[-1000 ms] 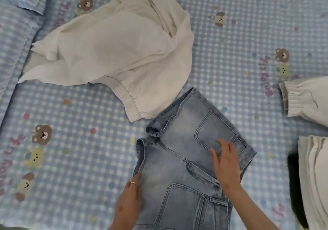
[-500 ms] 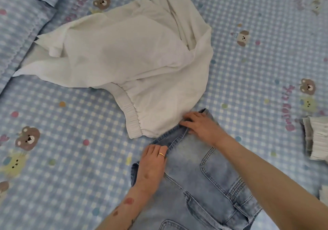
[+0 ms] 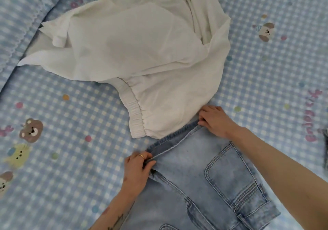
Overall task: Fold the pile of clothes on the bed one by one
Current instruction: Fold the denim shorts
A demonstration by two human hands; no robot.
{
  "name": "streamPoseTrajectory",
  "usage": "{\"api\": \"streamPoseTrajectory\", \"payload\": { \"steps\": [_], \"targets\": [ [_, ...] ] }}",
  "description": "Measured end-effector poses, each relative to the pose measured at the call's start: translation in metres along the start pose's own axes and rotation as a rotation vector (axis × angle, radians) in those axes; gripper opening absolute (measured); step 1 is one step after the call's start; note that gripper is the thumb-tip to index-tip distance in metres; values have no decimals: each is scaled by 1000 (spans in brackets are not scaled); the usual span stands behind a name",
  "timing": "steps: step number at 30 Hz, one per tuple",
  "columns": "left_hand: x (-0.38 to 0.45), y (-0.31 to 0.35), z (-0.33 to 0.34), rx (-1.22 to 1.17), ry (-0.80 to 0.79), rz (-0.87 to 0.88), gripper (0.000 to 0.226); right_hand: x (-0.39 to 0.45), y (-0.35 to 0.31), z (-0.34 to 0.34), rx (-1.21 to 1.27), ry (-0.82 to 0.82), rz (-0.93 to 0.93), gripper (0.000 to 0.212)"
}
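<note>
Light blue denim shorts (image 3: 204, 181) lie flat on the bed at the lower centre, back pockets up. My left hand (image 3: 137, 167), a ring on one finger, pinches the near corner of the shorts' leg hem. My right hand (image 3: 213, 119) grips the far corner of the same hem, fingers curled over the edge. Just beyond the shorts a crumpled white garment (image 3: 142, 52) with an elastic band lies spread out, its lower edge touching the denim.
The bed sheet (image 3: 62, 158) is blue checked with bears and coloured dots. A pillow (image 3: 16, 20) in matching fabric lies at the upper left. A dark edge of another item (image 3: 325, 149) shows at the right border.
Both hands moved from lying flat on the shorts up to the leg hem and took hold of its two corners. The view shifted left, so the folded white clothes at the right left the frame.
</note>
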State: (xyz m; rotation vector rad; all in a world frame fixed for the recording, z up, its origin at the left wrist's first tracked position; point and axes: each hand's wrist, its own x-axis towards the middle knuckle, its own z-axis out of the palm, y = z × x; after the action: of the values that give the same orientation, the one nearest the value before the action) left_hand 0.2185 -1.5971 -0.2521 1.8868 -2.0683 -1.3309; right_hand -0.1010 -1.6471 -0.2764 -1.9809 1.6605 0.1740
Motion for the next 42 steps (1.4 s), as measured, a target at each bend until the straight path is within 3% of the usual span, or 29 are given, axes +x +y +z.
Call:
{"api": "streamPoseTrajectory", "payload": {
  "steps": [3,7,11,17,22,25,27,29,30,31,33,35,37,40,42],
  "targets": [
    [7,9,-1,-48,-4,-47,10,-9,11,-4,34,-23,-63,26],
    [12,20,6,-3,74,-124,30,-8,16,-2,17,-19,-42,25],
    [13,22,18,112,176,-167,29,-8,15,-1,41,-14,-15,35],
    [8,19,26,222,284,-119,25,-17,26,-9,-52,-44,178,52],
    [9,18,28,247,280,-150,24,-17,43,-18,432,-114,328,17],
    [21,27,29,245,269,-227,25,-8,30,-5,428,23,473,15],
    [25,30,28,292,333,-250,20,-11,11,4,395,247,589,17],
    [13,29,33,221,421,-136,10,-26,-19,17,218,558,614,29],
    [2,33,39,118,415,-46,17,-35,-37,26,132,654,517,33],
    [-11,35,48,71,344,108,28,-42,-56,38,70,639,365,38],
    [-26,27,68,317,122,404,46,-51,-75,66,-30,404,158,51],
    [-13,11,69,497,-32,384,61,-43,-58,80,-54,252,253,64],
    [5,-8,67,605,-42,385,69,-28,-29,84,-72,238,402,71],
    [14,-19,65,655,-83,440,71,-11,-3,78,-42,224,463,74],
    [5,-20,58,627,-11,392,66,-7,-3,67,16,248,529,68]
  ]
}}
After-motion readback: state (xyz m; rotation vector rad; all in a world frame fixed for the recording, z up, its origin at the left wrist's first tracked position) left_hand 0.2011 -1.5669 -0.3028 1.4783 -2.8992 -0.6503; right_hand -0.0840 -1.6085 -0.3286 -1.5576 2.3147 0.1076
